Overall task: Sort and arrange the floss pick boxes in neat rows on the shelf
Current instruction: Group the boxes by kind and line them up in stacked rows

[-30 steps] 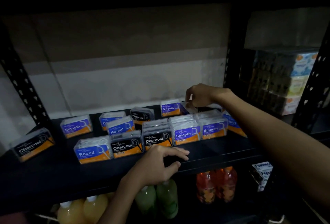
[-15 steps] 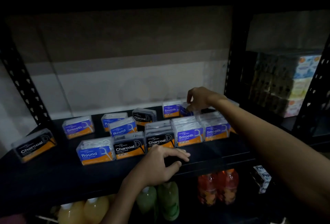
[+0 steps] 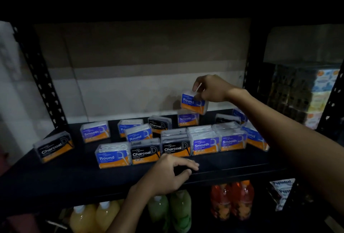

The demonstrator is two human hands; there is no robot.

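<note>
Blue Round box (image 3: 193,102) hangs above the shelf (image 3: 55,175) in my right hand's (image 3: 214,89) pinch; my left hand (image 3: 171,173) rests loosely open on its front edge.

A: What is worn on the arms?

B: Nothing that shows. The left forearm (image 3: 128,206), entering at 6 o'clock, is bare to the frame edge.

A: And the other?

B: The right arm (image 3: 290,136), from 4 o'clock, is bare too. No sleeve, watch, ring or glove on either hand.
</note>
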